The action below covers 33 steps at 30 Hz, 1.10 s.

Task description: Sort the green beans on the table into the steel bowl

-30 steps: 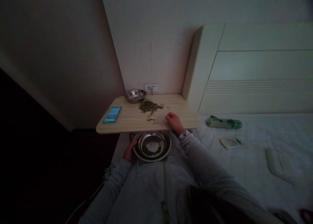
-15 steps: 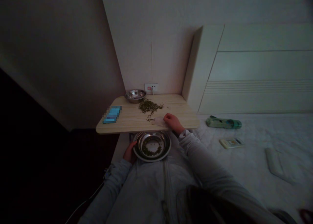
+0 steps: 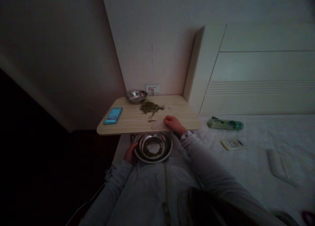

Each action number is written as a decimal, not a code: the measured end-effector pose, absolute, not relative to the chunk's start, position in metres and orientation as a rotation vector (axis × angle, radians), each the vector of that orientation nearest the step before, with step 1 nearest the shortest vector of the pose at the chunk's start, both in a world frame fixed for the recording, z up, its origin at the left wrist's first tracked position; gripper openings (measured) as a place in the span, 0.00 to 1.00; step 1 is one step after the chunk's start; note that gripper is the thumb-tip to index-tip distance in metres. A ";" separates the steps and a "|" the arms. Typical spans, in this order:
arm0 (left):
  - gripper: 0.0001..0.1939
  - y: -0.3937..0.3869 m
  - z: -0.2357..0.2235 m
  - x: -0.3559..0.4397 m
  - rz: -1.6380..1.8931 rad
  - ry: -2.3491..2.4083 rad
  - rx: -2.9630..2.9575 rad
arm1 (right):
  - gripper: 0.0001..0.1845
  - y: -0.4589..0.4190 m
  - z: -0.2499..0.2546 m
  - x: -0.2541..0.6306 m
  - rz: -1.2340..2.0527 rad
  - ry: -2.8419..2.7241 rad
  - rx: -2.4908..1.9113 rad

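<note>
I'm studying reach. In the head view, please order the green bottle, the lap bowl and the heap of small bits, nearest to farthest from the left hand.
1. Lap bowl: touching the left hand.
2. Heap of small bits: ahead, on the table.
3. Green bottle: far right, on the bed.

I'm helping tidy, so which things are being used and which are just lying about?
Being used: near bowl, in the left hand; clear piece, in the right hand; green grains; wooden table; far bowl, perhaps.

Probably just lying about: green bottle; phone-like thing; blurred blue thing.
</note>
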<state>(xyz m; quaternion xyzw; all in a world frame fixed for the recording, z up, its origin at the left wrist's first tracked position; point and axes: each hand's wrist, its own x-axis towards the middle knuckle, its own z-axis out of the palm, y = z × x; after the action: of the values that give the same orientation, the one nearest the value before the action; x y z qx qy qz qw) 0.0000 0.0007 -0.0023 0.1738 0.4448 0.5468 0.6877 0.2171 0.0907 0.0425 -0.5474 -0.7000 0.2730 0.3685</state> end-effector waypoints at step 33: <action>0.06 0.001 -0.007 -0.003 1.185 0.934 0.411 | 0.08 0.095 0.040 0.225 0.741 -1.349 -1.253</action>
<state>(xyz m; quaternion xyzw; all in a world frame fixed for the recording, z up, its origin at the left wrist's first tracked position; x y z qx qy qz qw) -0.0029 0.0008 -0.0071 0.1854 0.4210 0.5339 0.7095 0.2254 0.0952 0.0402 -0.5287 -0.5691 0.3125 0.5468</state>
